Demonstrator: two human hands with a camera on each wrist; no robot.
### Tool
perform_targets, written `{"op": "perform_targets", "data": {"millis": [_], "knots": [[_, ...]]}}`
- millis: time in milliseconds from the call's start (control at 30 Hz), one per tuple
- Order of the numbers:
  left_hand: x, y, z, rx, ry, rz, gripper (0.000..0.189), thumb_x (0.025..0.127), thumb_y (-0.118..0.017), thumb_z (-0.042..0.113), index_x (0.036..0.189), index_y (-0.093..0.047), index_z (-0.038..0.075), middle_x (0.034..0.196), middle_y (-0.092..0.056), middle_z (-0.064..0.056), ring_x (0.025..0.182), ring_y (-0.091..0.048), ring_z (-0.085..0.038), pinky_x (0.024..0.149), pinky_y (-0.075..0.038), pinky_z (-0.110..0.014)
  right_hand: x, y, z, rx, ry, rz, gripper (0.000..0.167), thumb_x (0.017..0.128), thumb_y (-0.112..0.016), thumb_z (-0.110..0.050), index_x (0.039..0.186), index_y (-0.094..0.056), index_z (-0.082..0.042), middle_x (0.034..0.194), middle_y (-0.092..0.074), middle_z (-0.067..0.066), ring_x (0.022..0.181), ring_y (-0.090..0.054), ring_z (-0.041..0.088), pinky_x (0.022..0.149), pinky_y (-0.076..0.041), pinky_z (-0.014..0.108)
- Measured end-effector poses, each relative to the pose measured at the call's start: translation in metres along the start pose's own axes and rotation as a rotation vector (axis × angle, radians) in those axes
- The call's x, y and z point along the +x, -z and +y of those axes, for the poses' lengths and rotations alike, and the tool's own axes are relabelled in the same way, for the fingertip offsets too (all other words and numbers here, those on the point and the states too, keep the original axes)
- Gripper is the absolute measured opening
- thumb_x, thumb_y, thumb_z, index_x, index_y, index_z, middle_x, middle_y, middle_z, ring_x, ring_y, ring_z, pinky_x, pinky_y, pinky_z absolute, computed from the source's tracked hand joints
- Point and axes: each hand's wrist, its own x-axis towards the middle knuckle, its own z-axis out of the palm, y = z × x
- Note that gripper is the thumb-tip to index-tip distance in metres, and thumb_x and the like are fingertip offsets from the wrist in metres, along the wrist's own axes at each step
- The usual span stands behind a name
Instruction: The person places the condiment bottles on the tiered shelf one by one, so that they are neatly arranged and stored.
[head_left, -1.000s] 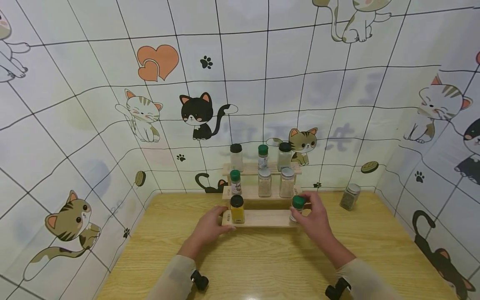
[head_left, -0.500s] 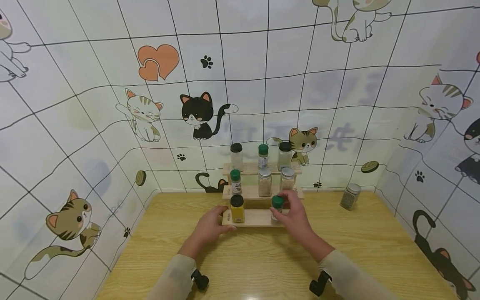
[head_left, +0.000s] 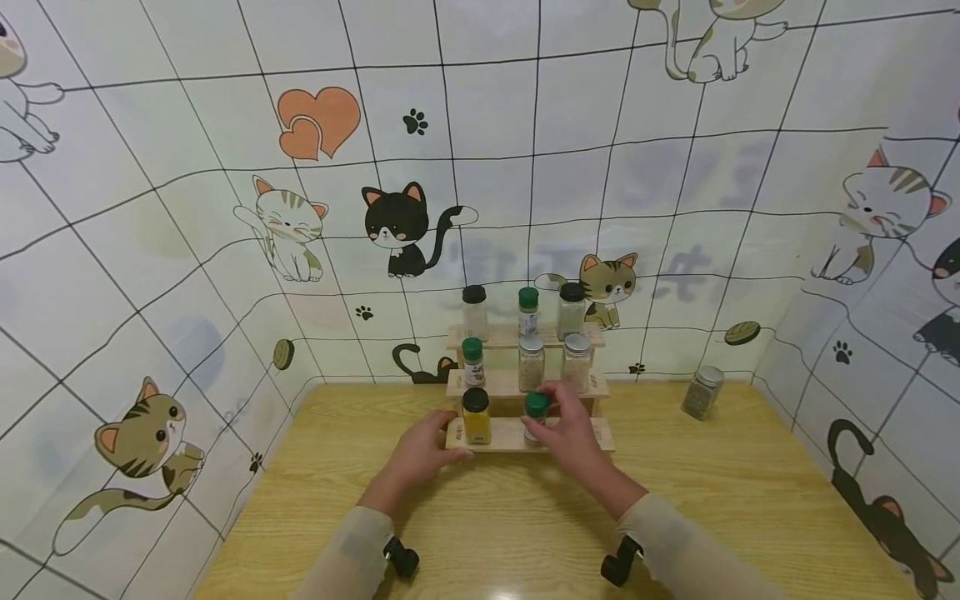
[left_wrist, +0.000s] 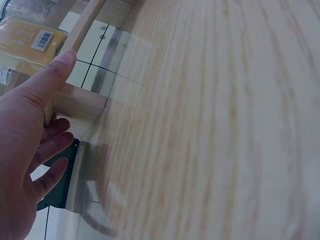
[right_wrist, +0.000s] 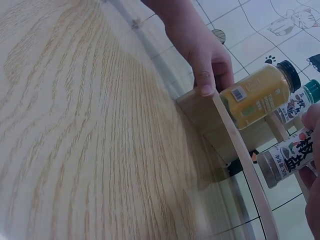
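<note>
A three-step wooden spice rack (head_left: 506,437) stands at the back of the table. My left hand (head_left: 422,457) grips the left end of its lowest shelf. The thumb lies on the front edge and the fingers are round the end, as the left wrist view shows. Beside that hand a black-capped jar of yellow powder (head_left: 476,423) stands upright on the shelf. My right hand (head_left: 572,435) pinches a green-capped spice bottle (head_left: 536,405) over the middle of the lowest shelf. In the right wrist view the bottle's clear base (right_wrist: 268,170) appears just off the shelf.
On the middle step are a green-capped bottle (head_left: 473,363) and two silver-capped jars (head_left: 531,365). The top step bears two black-capped jars (head_left: 572,315) and a green-capped bottle (head_left: 528,312). A silver-capped jar (head_left: 702,393) stands apart at the right, near the cat-patterned wall (head_left: 697,217).
My right hand has moved left with the green-capped spice bottle, from the right end of the lowest shelf to its middle. The left hand keeps its place on the rack.
</note>
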Motion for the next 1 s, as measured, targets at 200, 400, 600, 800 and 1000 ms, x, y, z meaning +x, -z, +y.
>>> {"op": "perform_targets", "data": {"millis": [200, 400, 600, 800, 1000], "knots": [[0.0012, 0.0003, 0.0002, 0.004, -0.01, -0.002, 0.085, 0.087, -0.091, 0.061, 0.151, -0.064, 0.013, 0.145, -0.068, -0.006, 0.133, -0.065, -0.03, 0.111, -0.054, -0.055, 0.0011, -0.0037, 0.0022, -0.003, 0.018, -0.008, 0.051, 0.091, -0.093, -0.004, 0.13, -0.061, -0.008, 0.122, -0.062, 0.007, 0.103, -0.067, 0.025, 0.085, -0.062, 0.059], [0.0019, 0.0006, 0.0016, 0.017, -0.003, -0.007, 0.085, 0.088, -0.091, 0.059, 0.153, -0.062, 0.013, 0.147, -0.066, -0.007, 0.135, -0.064, -0.031, 0.113, -0.053, -0.055, 0.0017, -0.0056, 0.0052, -0.032, 0.033, -0.018, 0.052, 0.091, -0.093, -0.007, 0.131, -0.06, -0.01, 0.121, -0.061, 0.005, 0.101, -0.066, 0.021, 0.083, -0.063, 0.053], [0.002, 0.0007, 0.0014, 0.001, -0.006, -0.007, 0.084, 0.087, -0.091, 0.059, 0.152, -0.063, 0.013, 0.145, -0.067, -0.006, 0.134, -0.064, -0.03, 0.112, -0.053, -0.055, 0.0008, -0.0053, 0.0041, -0.06, 0.056, -0.007, 0.052, 0.09, -0.093, -0.005, 0.13, -0.06, -0.01, 0.119, -0.06, 0.004, 0.099, -0.065, 0.019, 0.082, -0.062, 0.052], [0.0019, -0.0006, -0.0017, 0.006, -0.009, -0.004, 0.085, 0.087, -0.091, 0.061, 0.15, -0.064, 0.013, 0.144, -0.067, -0.006, 0.133, -0.065, -0.029, 0.111, -0.054, -0.054, 0.0007, -0.0061, 0.0041, -0.066, 0.077, 0.011, 0.055, 0.088, -0.095, -0.003, 0.13, -0.06, -0.008, 0.118, -0.061, 0.006, 0.098, -0.064, 0.02, 0.08, -0.062, 0.053], [0.0001, 0.0007, 0.0007, 0.005, -0.012, -0.003, 0.082, 0.086, -0.093, 0.058, 0.148, -0.065, 0.012, 0.143, -0.068, -0.007, 0.132, -0.065, -0.03, 0.111, -0.053, -0.056, -0.0044, -0.0033, 0.0017, -0.035, -0.043, -0.003, 0.07, 0.087, -0.097, -0.009, 0.142, -0.054, -0.006, 0.12, -0.062, 0.006, 0.105, -0.064, 0.024, 0.091, -0.059, 0.056]]}}
